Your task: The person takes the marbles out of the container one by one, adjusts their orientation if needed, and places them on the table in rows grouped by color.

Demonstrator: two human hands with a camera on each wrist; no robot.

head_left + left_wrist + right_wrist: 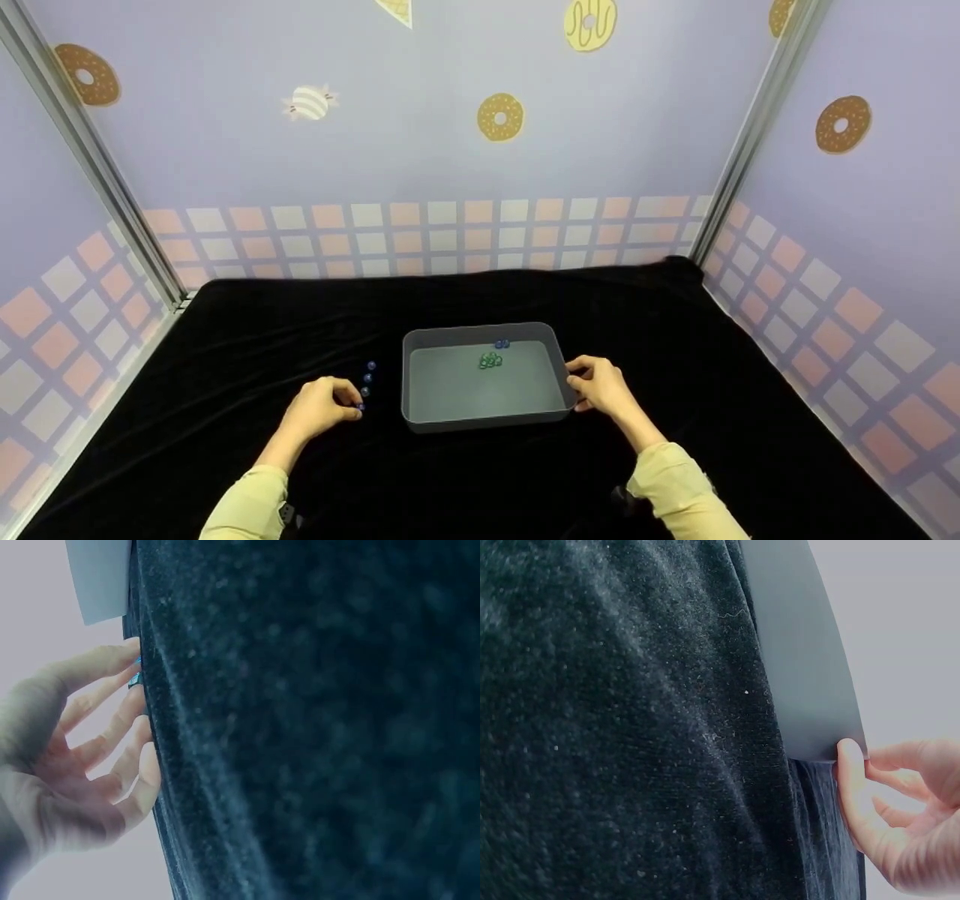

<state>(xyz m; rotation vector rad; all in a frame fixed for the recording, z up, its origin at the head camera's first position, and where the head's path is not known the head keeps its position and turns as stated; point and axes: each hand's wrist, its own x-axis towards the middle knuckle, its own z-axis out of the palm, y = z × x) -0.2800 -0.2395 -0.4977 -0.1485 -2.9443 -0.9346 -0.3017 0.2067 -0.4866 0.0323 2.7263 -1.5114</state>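
My left hand is low at the black cloth, left of the grey box, and pinches a small blue glass marble between thumb and fingertips. In the left wrist view a shiny blue bit of the marble shows between the fingers. Three more blue marbles lie in a row just beyond that hand. At the box's right side, my right hand grips the wall near its edge. The right wrist view has the thumb against the wall's corner. Inside the box are several green marbles and two blue marbles.
Black velvety cloth covers the table, with slight wrinkles on the left. Patterned walls enclose the back and both sides, with metal posts at the corners.
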